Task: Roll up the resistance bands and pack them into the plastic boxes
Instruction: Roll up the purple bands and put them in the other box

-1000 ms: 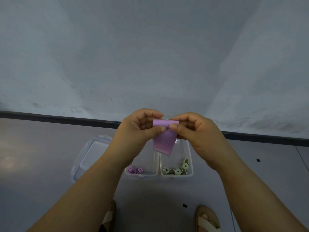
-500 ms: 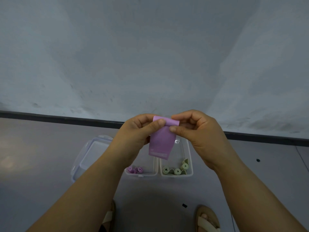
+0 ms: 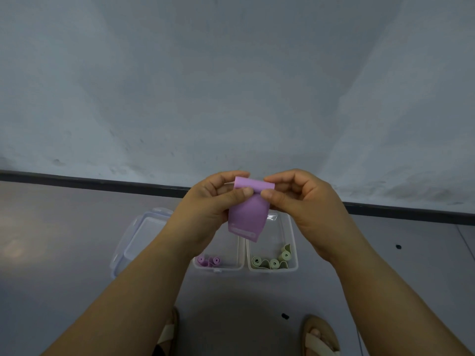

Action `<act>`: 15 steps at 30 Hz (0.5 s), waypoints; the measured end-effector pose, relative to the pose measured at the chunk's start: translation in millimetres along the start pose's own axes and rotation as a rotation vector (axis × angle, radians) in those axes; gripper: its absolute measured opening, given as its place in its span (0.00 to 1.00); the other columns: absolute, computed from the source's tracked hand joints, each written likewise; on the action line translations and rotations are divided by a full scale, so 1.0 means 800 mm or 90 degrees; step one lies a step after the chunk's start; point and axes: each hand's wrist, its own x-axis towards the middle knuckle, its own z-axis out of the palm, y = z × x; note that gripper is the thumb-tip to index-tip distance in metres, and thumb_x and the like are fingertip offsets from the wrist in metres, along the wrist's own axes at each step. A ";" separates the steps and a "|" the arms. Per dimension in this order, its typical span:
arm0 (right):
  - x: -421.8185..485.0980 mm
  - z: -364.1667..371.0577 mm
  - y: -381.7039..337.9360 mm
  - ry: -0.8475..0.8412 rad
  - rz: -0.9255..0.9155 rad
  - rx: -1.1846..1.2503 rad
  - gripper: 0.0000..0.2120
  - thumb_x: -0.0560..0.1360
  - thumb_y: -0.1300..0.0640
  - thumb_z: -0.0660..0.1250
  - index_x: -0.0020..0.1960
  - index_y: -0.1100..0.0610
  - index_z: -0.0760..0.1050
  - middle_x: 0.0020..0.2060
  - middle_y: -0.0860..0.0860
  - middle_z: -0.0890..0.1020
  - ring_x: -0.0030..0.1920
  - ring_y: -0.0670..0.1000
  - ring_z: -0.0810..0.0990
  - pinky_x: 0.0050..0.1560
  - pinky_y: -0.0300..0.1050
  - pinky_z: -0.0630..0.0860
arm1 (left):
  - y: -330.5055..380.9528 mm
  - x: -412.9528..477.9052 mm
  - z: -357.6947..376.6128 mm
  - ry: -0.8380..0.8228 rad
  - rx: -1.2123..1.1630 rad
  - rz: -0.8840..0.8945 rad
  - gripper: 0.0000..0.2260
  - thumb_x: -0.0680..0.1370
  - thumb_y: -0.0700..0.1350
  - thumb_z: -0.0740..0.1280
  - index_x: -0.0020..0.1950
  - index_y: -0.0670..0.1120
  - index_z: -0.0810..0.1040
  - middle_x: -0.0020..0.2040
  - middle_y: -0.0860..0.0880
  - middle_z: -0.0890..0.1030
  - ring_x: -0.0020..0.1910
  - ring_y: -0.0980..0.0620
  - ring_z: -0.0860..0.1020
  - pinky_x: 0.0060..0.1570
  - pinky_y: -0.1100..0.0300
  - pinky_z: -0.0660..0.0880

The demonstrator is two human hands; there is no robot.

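A purple resistance band (image 3: 247, 217) hangs in the air in front of me, its top edge rolled over. My left hand (image 3: 213, 204) pinches the roll from the left and my right hand (image 3: 300, 204) pinches it from the right. The loose tail with a white label hangs down. Below on the floor stand two clear plastic boxes side by side. The left box (image 3: 240, 255) holds rolled purple bands (image 3: 208, 260). The right box (image 3: 293, 253) holds rolled green bands (image 3: 272, 262).
A clear plastic lid (image 3: 138, 235) lies on the grey floor left of the boxes. A dark skirting strip (image 3: 102, 182) runs along the foot of the pale wall. My sandalled feet (image 3: 320, 337) stand near the bottom edge.
The band's hanging tail has grown longer and now shows its white label. Both hands have stayed together at the same height with small finger shifts.
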 end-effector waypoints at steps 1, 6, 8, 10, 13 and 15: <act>0.000 0.000 0.000 0.005 -0.004 -0.002 0.09 0.70 0.62 0.71 0.44 0.49 0.77 0.42 0.49 0.83 0.45 0.48 0.82 0.48 0.41 0.80 | 0.000 0.000 0.000 -0.007 -0.007 -0.016 0.17 0.66 0.43 0.69 0.54 0.43 0.78 0.46 0.47 0.84 0.43 0.52 0.81 0.43 0.60 0.79; -0.003 0.001 -0.003 -0.012 -0.017 -0.004 0.11 0.68 0.64 0.72 0.43 0.50 0.77 0.40 0.50 0.82 0.41 0.44 0.82 0.42 0.33 0.78 | 0.001 -0.001 -0.004 -0.033 0.019 -0.075 0.22 0.68 0.49 0.72 0.58 0.38 0.79 0.57 0.39 0.80 0.53 0.42 0.77 0.56 0.47 0.74; -0.004 0.000 -0.005 -0.039 -0.019 -0.046 0.11 0.66 0.63 0.74 0.43 0.50 0.77 0.40 0.49 0.82 0.40 0.48 0.81 0.42 0.36 0.79 | 0.002 -0.001 -0.007 -0.025 0.019 -0.080 0.19 0.68 0.48 0.70 0.54 0.39 0.81 0.55 0.39 0.81 0.52 0.43 0.77 0.56 0.47 0.74; -0.004 -0.004 -0.008 -0.088 0.000 -0.102 0.13 0.65 0.59 0.75 0.45 0.47 0.77 0.40 0.45 0.81 0.40 0.49 0.79 0.43 0.40 0.79 | 0.005 -0.002 -0.011 -0.040 0.028 -0.094 0.16 0.67 0.47 0.69 0.50 0.39 0.81 0.50 0.40 0.83 0.49 0.45 0.79 0.51 0.50 0.76; -0.007 -0.010 -0.014 -0.215 0.038 -0.156 0.23 0.62 0.55 0.77 0.53 0.41 0.74 0.46 0.36 0.79 0.40 0.44 0.78 0.44 0.39 0.79 | 0.007 -0.005 -0.018 -0.123 0.060 -0.128 0.09 0.70 0.46 0.72 0.45 0.42 0.83 0.44 0.43 0.83 0.42 0.49 0.81 0.42 0.57 0.79; -0.010 -0.011 -0.017 -0.290 0.045 -0.177 0.28 0.63 0.56 0.77 0.57 0.38 0.71 0.46 0.33 0.78 0.40 0.41 0.77 0.44 0.39 0.78 | 0.007 -0.007 -0.019 -0.189 0.078 -0.157 0.08 0.69 0.45 0.70 0.43 0.43 0.84 0.42 0.44 0.83 0.41 0.50 0.81 0.41 0.58 0.78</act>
